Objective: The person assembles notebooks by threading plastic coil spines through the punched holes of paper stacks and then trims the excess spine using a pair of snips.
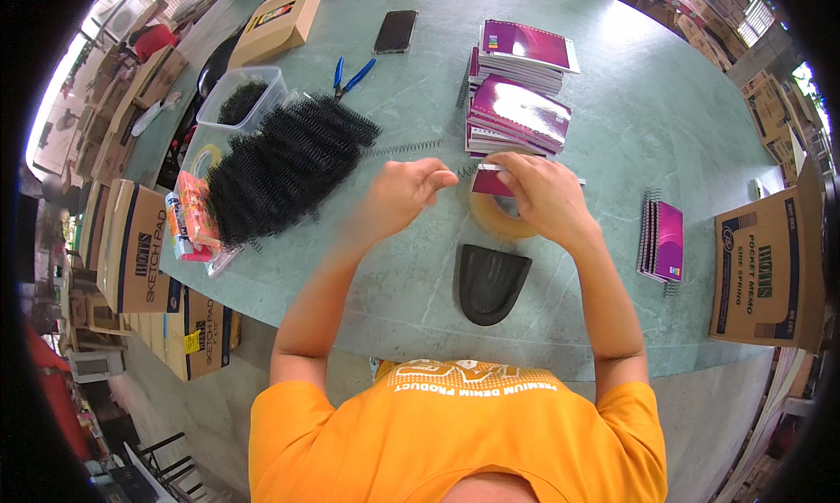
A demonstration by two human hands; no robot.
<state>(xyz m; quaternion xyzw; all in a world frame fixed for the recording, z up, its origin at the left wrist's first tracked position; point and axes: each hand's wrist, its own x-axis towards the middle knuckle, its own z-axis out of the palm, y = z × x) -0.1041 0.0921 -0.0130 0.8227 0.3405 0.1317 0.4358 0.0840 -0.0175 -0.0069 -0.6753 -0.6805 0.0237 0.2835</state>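
A small purple notebook (490,183) is gripped along its upper edge by my right hand (544,195), above a roll of clear tape (488,223). From the notebook's left end sticks out a black spiral coil (465,171). My left hand (409,195), slightly blurred, has its fingertips pinched at the free end of that coil. My right fingers cover much of the notebook. Just nearer to me lies a black, rounded, hollow piece (492,284). Beyond my left hand, a loose coil (404,148) stretches out from a big heap of black spiral coils (284,166).
Purple notebooks stand in stacks (521,109) at the far middle; a smaller coil-bound stack (663,241) lies right, beside a cardboard box (766,262). Blue-handled pliers (353,77), a phone (396,31), a plastic tub (267,96) and a tan carton (278,26) occupy the far left.
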